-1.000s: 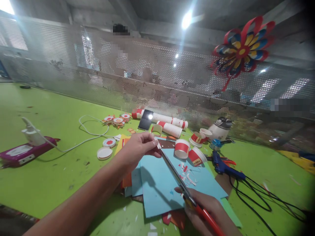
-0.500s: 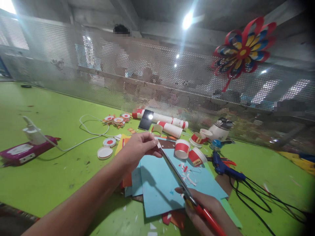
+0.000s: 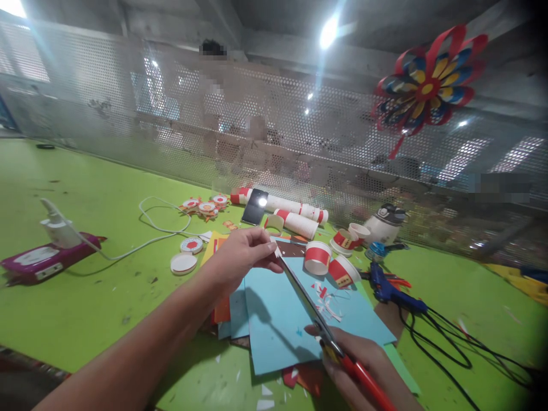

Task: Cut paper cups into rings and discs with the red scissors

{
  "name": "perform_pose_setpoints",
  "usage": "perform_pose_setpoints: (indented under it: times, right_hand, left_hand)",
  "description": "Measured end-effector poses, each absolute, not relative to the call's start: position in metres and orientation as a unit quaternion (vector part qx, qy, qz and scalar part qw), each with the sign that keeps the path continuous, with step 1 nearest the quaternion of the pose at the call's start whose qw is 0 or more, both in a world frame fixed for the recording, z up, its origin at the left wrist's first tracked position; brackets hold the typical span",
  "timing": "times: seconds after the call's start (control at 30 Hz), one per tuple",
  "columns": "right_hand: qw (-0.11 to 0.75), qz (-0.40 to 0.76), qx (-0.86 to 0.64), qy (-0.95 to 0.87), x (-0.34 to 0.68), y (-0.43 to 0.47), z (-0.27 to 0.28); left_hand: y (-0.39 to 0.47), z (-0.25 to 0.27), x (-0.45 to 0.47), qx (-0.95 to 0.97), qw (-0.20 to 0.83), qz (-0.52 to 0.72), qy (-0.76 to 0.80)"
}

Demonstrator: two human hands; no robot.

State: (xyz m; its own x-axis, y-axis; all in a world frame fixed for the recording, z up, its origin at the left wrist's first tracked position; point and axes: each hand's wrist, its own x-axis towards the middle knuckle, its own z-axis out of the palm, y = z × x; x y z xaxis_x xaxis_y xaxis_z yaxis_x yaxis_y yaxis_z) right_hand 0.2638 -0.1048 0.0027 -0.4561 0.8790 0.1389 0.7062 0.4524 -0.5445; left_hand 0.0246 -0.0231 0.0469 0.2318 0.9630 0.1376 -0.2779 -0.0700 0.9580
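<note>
My left hand (image 3: 250, 251) pinches a small white paper piece (image 3: 277, 251) between thumb and fingers, above the colored sheets. My right hand (image 3: 359, 365) is wrapped around the red handle of a pair of scissors (image 3: 306, 299). The long blades reach up and left, and their tips meet the white piece at my left fingertips. Whether the blades are fully closed, I cannot tell. Beneath both hands lies a light blue paper sheet (image 3: 274, 337), with paper scraps (image 3: 327, 302) on it. Just beyond stand cut red-and-white paper cups (image 3: 317, 260).
Right of the paper lies a blue glue gun (image 3: 387, 288) with black cables. A phone (image 3: 256, 206) leans on stacked paper cups (image 3: 295, 222) at the back. A purple power strip (image 3: 51, 257) with a charger sits left. A perforated screen (image 3: 180, 125) runs behind the green table (image 3: 128, 325).
Hands, scissors and paper piece keep nearly the same positions. The view has shifted very slightly.
</note>
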Motion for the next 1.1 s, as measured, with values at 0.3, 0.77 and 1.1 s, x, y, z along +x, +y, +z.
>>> perform_pose_setpoints:
  times: [0.3,0.77,1.1]
  right_hand:
    - [0.217,0.222,-0.470,-0.826,0.264,-0.105,0.000]
    - [0.240,0.245,-0.490,-0.802,0.263,-0.107,0.005]
    - [0.284,0.230,-0.501,-0.784,0.266,-0.114,-0.005]
  left_hand:
    - [-0.023,0.049,0.024,0.515,0.594,0.519,0.335]
    - [-0.024,0.049,0.023,0.518,0.598,0.513,0.333]
    - [-0.023,0.049,0.024,0.521,0.597,0.508,0.338]
